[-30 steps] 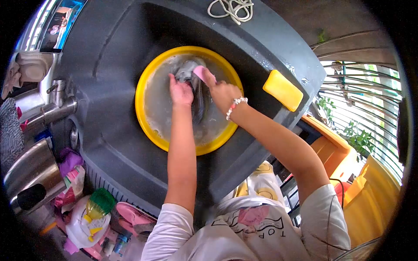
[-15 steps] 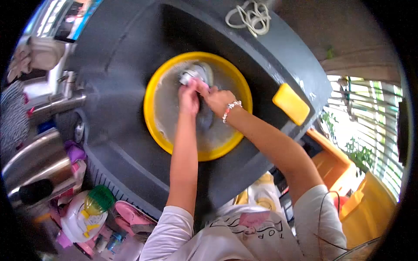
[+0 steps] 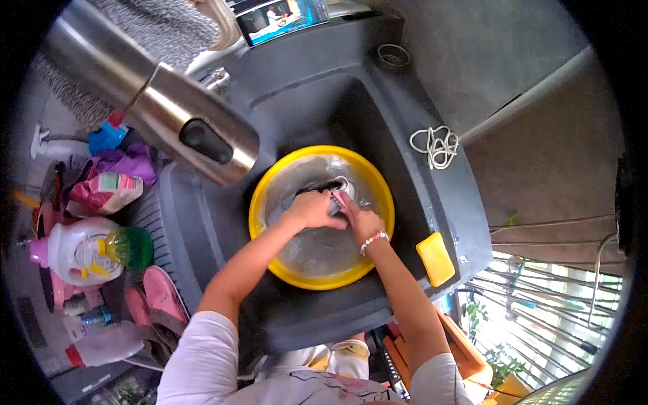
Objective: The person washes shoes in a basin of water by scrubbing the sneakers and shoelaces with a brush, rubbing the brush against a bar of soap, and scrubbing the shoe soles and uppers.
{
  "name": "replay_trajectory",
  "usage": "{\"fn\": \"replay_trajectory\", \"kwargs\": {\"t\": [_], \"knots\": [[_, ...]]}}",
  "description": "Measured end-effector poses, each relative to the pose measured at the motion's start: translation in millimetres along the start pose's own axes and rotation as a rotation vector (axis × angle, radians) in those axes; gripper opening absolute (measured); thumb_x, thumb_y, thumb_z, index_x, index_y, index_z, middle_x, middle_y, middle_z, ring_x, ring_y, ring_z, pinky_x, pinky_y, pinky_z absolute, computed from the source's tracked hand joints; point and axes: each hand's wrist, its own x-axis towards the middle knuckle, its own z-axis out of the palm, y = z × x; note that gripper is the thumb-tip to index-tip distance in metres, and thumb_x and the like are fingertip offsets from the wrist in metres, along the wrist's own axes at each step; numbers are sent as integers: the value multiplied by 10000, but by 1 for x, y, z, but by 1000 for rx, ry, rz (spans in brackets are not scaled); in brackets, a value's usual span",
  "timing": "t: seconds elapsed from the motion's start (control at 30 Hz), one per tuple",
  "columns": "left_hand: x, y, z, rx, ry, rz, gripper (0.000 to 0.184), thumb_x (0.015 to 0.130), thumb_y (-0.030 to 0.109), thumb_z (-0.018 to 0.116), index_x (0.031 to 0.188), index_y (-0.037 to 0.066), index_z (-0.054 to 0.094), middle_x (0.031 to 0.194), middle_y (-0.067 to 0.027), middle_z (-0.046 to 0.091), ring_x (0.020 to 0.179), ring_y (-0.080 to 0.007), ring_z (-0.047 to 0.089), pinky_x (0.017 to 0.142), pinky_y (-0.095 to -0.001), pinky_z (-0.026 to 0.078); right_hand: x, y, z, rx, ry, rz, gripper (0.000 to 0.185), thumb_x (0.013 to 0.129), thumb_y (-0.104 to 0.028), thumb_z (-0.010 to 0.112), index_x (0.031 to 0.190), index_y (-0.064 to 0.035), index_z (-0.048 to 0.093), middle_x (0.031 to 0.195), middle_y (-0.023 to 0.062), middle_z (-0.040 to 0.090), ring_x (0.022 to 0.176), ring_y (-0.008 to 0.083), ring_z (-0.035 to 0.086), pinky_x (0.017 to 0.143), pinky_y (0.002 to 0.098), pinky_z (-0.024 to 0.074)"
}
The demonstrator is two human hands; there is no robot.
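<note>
A yellow-rimmed basin (image 3: pixel 255 223) of cloudy water sits in the dark grey sink. In it is a wet grey, black and white shoe (image 3: pixel 332 185), partly hidden by my hands. My left hand (image 3: pixel 314 208) is closed over the shoe, its fingers curled down on it. My right hand (image 3: pixel 364 224) grips a slim pink thing, which looks like a brush (image 3: pixel 342 198), against the shoe. A beaded bracelet is on my right wrist. The brush's working end cannot be made out.
White shoelaces (image 3: pixel 435 146) and a yellow sponge (image 3: pixel 437 259) lie on the right ledge of the sink (image 3: pixel 466 229). A steel faucet head (image 3: pixel 202 131) juts in from the upper left. Bottles (image 3: pixel 88 250) and pink slippers (image 3: pixel 162 293) are at left.
The view has swung, bringing the faucet close in. My left hand has shifted from beside my right hand to the shoe's left side; the shoe sits lower between my hands.
</note>
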Motion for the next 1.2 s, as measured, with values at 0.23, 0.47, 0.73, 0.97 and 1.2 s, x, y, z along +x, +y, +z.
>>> {"fn": "replay_trajectory", "kwargs": {"t": [0.23,0.47,0.73,0.97,1.2], "knots": [[14,-76,17,-773,-112,227,356,740,245,694,1017,53,580,952,-27,607,847,-128,553,784,-296,443,1,-24,-7,112,50,49,505,930,-331,358,1375,-376,123,805,221,619,666,378,625,579,475,499],[-2,-87,44,-1516,-255,7,367,838,181,539,1178,50,502,1147,-59,555,1059,-178,511,946,-332,375,2,-53,25,-110,37,-284,491,907,-335,377,1376,-313,234,824,215,614,653,364,629,562,462,505],[-12,-84,43,-1295,-196,276,270,747,129,636,990,17,601,966,-52,621,908,-153,564,824,-278,418,8,-35,30,-223,137,-253,444,897,-394,402,1329,-350,307,768,183,625,599,351,625,522,450,510],[-47,-63,17,-1325,67,-89,538,611,316,765,1021,30,566,1022,-110,581,972,-200,535,844,-303,406,22,-46,3,-226,244,-167,408,922,-386,374,1328,-357,339,704,149,627,592,314,622,537,425,508],[-83,-89,118,-392,694,-8,1017,513,392,817,1304,58,272,1249,-177,411,1138,-349,420,980,-436,319,27,-33,9,-364,239,-224,473,913,-369,405,1360,-369,251,712,154,631,599,311,626,545,423,511]]}}
